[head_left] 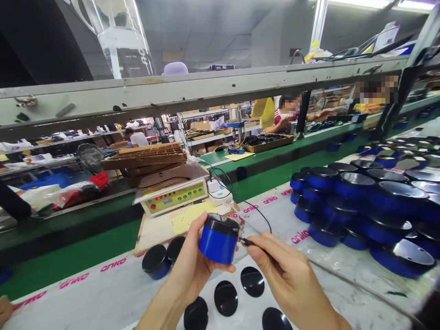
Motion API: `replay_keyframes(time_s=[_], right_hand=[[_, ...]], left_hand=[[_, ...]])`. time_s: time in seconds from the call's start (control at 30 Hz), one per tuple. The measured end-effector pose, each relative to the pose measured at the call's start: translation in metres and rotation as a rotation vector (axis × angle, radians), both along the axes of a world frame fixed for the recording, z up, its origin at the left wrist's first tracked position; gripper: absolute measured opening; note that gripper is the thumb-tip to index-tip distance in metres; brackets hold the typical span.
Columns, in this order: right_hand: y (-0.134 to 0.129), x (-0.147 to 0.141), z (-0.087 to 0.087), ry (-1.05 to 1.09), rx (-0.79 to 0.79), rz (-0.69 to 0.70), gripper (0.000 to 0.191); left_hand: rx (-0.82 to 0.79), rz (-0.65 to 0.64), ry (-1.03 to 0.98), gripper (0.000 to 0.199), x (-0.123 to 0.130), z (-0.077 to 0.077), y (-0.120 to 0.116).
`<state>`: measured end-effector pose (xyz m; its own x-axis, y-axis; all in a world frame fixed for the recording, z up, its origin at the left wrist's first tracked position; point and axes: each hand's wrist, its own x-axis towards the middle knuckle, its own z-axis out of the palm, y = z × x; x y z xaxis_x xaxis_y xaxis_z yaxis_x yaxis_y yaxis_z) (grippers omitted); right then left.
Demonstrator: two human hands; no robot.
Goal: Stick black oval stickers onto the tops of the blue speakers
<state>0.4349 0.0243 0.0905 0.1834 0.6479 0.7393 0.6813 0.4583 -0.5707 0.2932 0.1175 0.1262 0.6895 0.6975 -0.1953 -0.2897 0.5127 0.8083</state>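
Observation:
My left hand (194, 259) is wrapped round a blue cylinder with a black top (220, 240), which it holds tilted above the bench. My right hand (287, 266) pinches a thin black cable end (246, 241) close to the cylinder's right side; whether the two touch is hard to tell. Below the hands, several glossy black discs (226, 298) lie on a white sheet. Two more blue-and-black cylinders (156, 263) stand just left of my left hand.
Stacked blue-and-black cylinders (343, 197) fill the right side of the bench. Behind my hands sits a control box with buttons (175, 197), beside a white adapter (219, 191). A green conveyor (268, 172) runs behind. A metal shelf beam (206, 89) crosses overhead. A person (285, 114) is across the line.

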Motion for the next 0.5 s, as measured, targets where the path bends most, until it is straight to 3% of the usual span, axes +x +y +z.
replay_keyframes(time_s=[0.2, 0.5], right_hand=[[0.001, -0.0036, 0.0048, -0.049, 0.04, 0.0, 0.014], [-0.0015, 0.0029, 0.0052, -0.196, -0.025, -0.104, 0.018]], left_hand=[[0.118, -0.021, 0.069, 0.048, 0.0, -0.0002, 0.0005], [0.565, 0.128, 0.229, 0.058, -0.0012, -0.0054, -0.0053]])
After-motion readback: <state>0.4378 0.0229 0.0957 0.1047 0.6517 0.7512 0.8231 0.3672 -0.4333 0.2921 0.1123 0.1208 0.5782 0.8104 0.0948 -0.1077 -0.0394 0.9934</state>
